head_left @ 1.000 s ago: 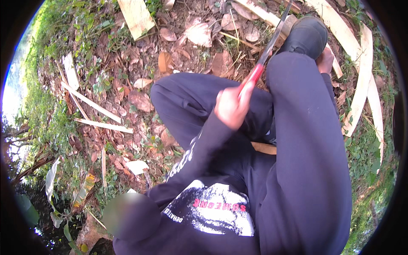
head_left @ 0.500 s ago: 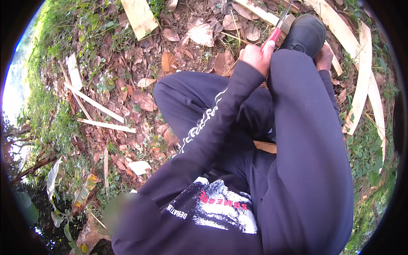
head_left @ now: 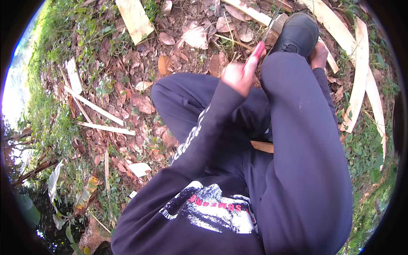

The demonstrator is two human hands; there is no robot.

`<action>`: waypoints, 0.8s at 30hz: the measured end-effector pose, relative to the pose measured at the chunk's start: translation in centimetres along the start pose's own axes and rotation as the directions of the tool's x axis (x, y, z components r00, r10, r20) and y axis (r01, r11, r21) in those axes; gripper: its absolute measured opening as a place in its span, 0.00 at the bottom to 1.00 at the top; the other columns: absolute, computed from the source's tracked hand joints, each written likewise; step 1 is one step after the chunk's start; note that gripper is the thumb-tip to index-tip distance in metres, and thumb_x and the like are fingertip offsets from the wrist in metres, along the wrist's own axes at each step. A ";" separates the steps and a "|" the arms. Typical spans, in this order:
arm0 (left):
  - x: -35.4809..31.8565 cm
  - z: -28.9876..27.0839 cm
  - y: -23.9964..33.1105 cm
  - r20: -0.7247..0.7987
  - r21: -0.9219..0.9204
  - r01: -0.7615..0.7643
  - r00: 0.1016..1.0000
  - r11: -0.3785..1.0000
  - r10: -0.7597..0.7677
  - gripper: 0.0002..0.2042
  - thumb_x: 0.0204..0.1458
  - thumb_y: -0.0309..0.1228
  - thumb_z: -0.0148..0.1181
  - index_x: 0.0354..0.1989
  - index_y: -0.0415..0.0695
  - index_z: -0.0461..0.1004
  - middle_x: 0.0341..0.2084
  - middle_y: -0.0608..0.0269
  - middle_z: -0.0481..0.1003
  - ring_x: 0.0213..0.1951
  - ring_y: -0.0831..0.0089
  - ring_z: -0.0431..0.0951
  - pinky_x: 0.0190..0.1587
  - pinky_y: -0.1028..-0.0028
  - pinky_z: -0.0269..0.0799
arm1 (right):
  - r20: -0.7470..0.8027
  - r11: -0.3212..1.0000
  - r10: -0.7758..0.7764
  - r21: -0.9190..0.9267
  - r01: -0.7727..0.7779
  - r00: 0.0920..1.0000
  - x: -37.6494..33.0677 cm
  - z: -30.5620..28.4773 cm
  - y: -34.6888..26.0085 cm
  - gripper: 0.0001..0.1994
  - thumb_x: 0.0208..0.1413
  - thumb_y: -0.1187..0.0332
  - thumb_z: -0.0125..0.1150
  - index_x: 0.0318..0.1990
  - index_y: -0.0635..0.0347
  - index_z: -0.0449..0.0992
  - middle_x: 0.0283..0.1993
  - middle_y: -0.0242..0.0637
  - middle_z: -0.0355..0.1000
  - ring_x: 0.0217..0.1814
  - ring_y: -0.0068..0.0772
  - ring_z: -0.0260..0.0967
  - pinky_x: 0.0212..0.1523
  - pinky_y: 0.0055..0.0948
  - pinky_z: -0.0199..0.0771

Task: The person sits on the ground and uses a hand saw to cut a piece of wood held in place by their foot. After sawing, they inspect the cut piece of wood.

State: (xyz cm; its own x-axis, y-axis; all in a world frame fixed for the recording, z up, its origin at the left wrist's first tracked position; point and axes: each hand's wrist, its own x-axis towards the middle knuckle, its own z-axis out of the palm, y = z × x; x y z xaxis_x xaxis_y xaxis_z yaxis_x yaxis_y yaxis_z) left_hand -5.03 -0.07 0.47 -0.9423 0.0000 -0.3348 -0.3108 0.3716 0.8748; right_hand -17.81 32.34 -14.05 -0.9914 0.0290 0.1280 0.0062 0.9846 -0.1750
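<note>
My left hand (head_left: 239,76) is closed around the red handle of a knife (head_left: 258,49). Its long grey blade points up and away, beside the toe of my black shoe (head_left: 299,34). Close to the blade, a pale piece of wood (head_left: 278,24) shows at the shoe's left side. On the far side of my raised right leg, my right hand (head_left: 318,56) is curled next to the shoe. Whatever its fingers hold is hidden. A narrow wood strip (head_left: 330,57) lies just by that hand.
Long pale wood strips (head_left: 360,76) lie to the right. A flat board (head_left: 134,21) and thinner sticks (head_left: 95,106) are scattered on the left among dry leaves (head_left: 195,37) and green plants. My folded left leg (head_left: 187,93) lies across the middle, with a wood piece (head_left: 262,146) near it.
My left hand has drawn back toward me and to the left with the knife, away from the shoe. My right hand stays beside the shoe. The whole view has shifted slightly.
</note>
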 end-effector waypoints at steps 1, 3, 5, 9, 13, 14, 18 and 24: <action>-2.8 -0.7 -1.0 -0.042 0.028 0.108 0.993 0.994 -0.107 0.28 0.65 0.44 0.47 0.16 0.35 0.75 0.08 0.62 0.68 0.15 0.75 0.69 0.24 0.72 0.67 | 0.014 0.999 -0.016 0.042 0.015 1.000 0.4 0.5 -1.3 0.09 0.53 0.67 0.60 0.31 0.64 0.79 0.32 0.53 0.76 0.35 0.59 0.75 0.36 0.49 0.77; -6.2 -2.3 -0.7 0.016 0.005 0.177 0.984 0.984 -0.177 0.29 0.65 0.45 0.47 0.16 0.35 0.75 0.08 0.63 0.67 0.15 0.78 0.69 0.23 0.74 0.66 | 0.031 0.998 0.006 0.063 -0.008 1.000 0.0 -0.1 -1.4 0.09 0.54 0.66 0.60 0.31 0.63 0.78 0.32 0.53 0.76 0.35 0.59 0.75 0.36 0.49 0.77; -3.6 -2.7 0.9 0.072 0.092 0.150 0.985 0.984 -0.157 0.29 0.62 0.48 0.51 0.15 0.36 0.77 0.08 0.56 0.71 0.15 0.66 0.76 0.27 0.67 0.73 | 0.001 0.998 -0.015 0.053 0.015 1.000 -0.6 -0.3 -1.1 0.09 0.54 0.65 0.60 0.32 0.62 0.78 0.30 0.53 0.76 0.34 0.59 0.75 0.34 0.50 0.76; -0.1 -3.3 0.8 0.000 0.076 0.156 0.988 0.985 -0.157 0.30 0.62 0.49 0.49 0.15 0.37 0.76 0.08 0.53 0.70 0.14 0.63 0.74 0.25 0.64 0.70 | -0.013 0.993 -0.051 0.101 0.052 0.999 -0.1 -1.0 -2.1 0.17 0.60 0.58 0.54 0.31 0.64 0.78 0.29 0.56 0.75 0.34 0.61 0.75 0.33 0.51 0.75; -4.7 -3.1 -3.0 -0.045 0.000 0.210 0.977 0.978 -0.209 0.28 0.62 0.47 0.51 0.17 0.36 0.74 0.09 0.59 0.68 0.15 0.71 0.70 0.24 0.69 0.66 | 0.013 0.980 0.142 0.139 -0.143 0.990 0.0 1.6 -0.1 0.22 0.60 0.55 0.48 0.30 0.67 0.78 0.31 0.60 0.74 0.36 0.65 0.73 0.37 0.52 0.73; -5.2 -3.2 -3.6 -0.049 -0.057 0.216 0.975 0.975 -0.219 0.27 0.63 0.46 0.51 0.17 0.36 0.73 0.10 0.64 0.67 0.15 0.76 0.66 0.23 0.73 0.61 | 0.034 0.977 0.169 0.129 -0.172 0.985 0.2 1.9 0.4 0.13 0.54 0.62 0.54 0.30 0.65 0.77 0.31 0.57 0.74 0.36 0.62 0.73 0.35 0.51 0.73; -6.0 -4.1 -4.2 -0.095 -0.248 0.227 0.962 0.942 -0.256 0.25 0.64 0.43 0.52 0.18 0.37 0.71 0.10 0.73 0.63 0.16 0.86 0.60 0.21 0.80 0.54 | 0.077 0.958 0.221 0.171 -0.231 0.972 0.4 0.8 -1.6 0.32 0.66 0.46 0.39 0.31 0.69 0.79 0.31 0.63 0.74 0.37 0.69 0.72 0.40 0.56 0.71; -2.5 -6.7 -4.6 -0.393 -0.124 -0.054 0.920 0.991 0.001 0.23 0.65 0.39 0.52 0.19 0.36 0.73 0.12 0.74 0.63 0.17 0.88 0.57 0.20 0.81 0.49 | 0.079 0.958 0.154 0.232 -0.168 0.985 -1.1 0.0 -0.3 0.20 0.68 0.56 0.42 0.49 0.62 0.74 0.34 0.57 0.76 0.36 0.69 0.72 0.40 0.58 0.70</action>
State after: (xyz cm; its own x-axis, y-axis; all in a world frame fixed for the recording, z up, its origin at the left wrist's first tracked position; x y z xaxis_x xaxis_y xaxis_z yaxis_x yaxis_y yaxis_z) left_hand -2.06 -7.96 -0.38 -0.9159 -0.3641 -0.1691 -0.2720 0.2529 0.9285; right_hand -16.74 31.98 -14.13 -0.9858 0.1665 0.0224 0.1422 0.8981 -0.4161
